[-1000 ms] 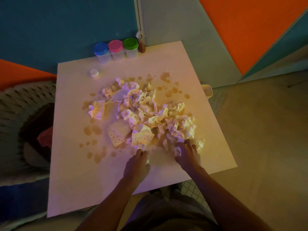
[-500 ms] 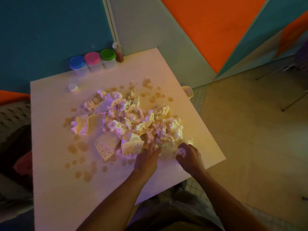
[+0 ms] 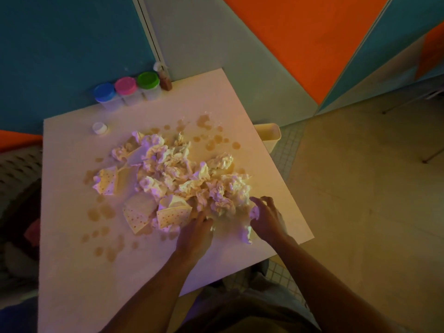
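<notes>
Fingers of the right hand (image 3: 268, 219) curl around a white wad (image 3: 255, 212) of crumpled paper at the near right corner of the pile (image 3: 187, 174). More of that paper trails down beneath the palm. The left hand (image 3: 195, 234) lies just beside it, knuckles up. Its fingertips are buried in the pile's near edge, so whether it grips anything cannot be told.

The pile is a loose heap of scrunched, creamy white paper spread across the middle of the white table (image 3: 72, 260). Flatter spotted pieces (image 3: 171, 216) with small red dots lie along its near and left sides, one touching the left hand. Brown stains (image 3: 101, 212) dot the table to the left of the heap and beyond it.

At the far edge three clear jars (image 3: 128, 94) stand in a row, touching, with blue, pink and green lids. Their contents look pale, but what they are cannot be told. A small brown bottle (image 3: 165, 81) stands just beside the green-lidded one, and a loose white cap (image 3: 99, 128) lies nearer the heap.

A cream tub (image 3: 270, 135) shows past the table's right edge, partly hidden by it, its inside out of sight. The dark shapes left of the table are too dim to make out.
</notes>
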Available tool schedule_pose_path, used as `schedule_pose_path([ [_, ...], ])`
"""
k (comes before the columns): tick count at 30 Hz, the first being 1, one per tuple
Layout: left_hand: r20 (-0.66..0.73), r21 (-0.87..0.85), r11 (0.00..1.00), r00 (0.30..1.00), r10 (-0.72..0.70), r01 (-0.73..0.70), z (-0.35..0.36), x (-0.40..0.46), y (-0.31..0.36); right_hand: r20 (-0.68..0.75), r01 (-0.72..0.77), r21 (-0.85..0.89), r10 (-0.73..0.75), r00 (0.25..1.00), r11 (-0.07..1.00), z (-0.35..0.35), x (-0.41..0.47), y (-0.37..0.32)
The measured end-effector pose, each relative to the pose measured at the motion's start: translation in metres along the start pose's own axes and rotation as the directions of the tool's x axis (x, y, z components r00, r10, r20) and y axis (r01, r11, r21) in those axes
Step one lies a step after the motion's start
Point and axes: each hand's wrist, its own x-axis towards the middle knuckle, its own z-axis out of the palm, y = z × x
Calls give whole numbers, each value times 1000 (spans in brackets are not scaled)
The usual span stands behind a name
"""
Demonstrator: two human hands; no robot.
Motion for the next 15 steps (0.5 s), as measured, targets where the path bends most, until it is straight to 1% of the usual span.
schedule_pose_path([
  [2,-25,-81,996,999,-45,43,-8,-5,9,31,31,-31,-30,999,999,0,6,4],
  [4,-52,-124,986,992,-114,107,-15,-8,19,53,61,-57,-58,997,996,1,11,9],
  [6,-35,-147,971,980,-195,188,-21,-9,29,80,86,-102,-78,994,991,1,15,13],
  [9,-10,-161,953,965,-263,259,-24,-6,40,113,130,-147,-114,987,980,-2,22,18],
  [13,-69,-207,934,948,-311,291,-31,1,56,142,173,-121,-155,978,978,-11,32,24],
  [15,-83,-185,935,943,-321,302,-34,8,67,152,181,-120,-162,975,976,-18,35,31],
])
